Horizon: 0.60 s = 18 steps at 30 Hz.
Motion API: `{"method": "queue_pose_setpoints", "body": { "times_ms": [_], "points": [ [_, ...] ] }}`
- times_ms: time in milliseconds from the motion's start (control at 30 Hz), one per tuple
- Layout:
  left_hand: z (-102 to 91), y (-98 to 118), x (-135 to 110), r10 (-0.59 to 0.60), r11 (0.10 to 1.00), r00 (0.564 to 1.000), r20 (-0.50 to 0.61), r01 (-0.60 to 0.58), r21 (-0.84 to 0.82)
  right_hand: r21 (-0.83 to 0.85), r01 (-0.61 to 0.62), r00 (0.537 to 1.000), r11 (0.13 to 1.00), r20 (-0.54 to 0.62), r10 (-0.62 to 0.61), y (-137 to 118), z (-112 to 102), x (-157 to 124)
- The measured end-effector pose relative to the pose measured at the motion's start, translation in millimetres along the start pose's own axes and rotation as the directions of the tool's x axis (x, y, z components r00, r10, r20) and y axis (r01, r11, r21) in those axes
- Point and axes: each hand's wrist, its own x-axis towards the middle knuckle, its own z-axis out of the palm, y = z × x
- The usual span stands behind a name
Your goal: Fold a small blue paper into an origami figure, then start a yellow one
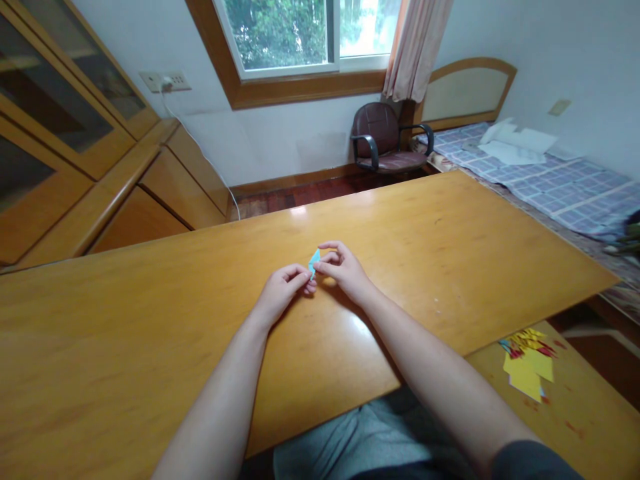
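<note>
A small light-blue piece of folded paper (314, 261) is held up between my two hands, just above the wooden table (170, 333). My left hand (284, 291) pinches its lower end between thumb and fingers. My right hand (344, 267) grips its right side with thumb and a bent finger, while the index finger reaches over near the top tip. The fingertips cover part of the paper, so its full shape is hidden.
Yellow paper sheets (529, 373) and a pile of folded yellow and red pieces (530, 343) lie on a lower surface at the right. Beyond the table stand a brown armchair (383, 137), a bed (540, 180) and a wooden cabinet (185, 180).
</note>
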Motion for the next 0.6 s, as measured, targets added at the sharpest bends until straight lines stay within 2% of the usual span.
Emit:
{"method": "queue_pose_setpoints", "body": {
  "times_ms": [600],
  "points": [
    [1.5, 2.7, -2.1, -0.009, 0.999, 1.0, -0.012, 0.01, 0.038, -0.026, 0.017, 0.999, 1.0, -0.028, -0.017, -3.6, 1.6, -1.4]
  ]
}}
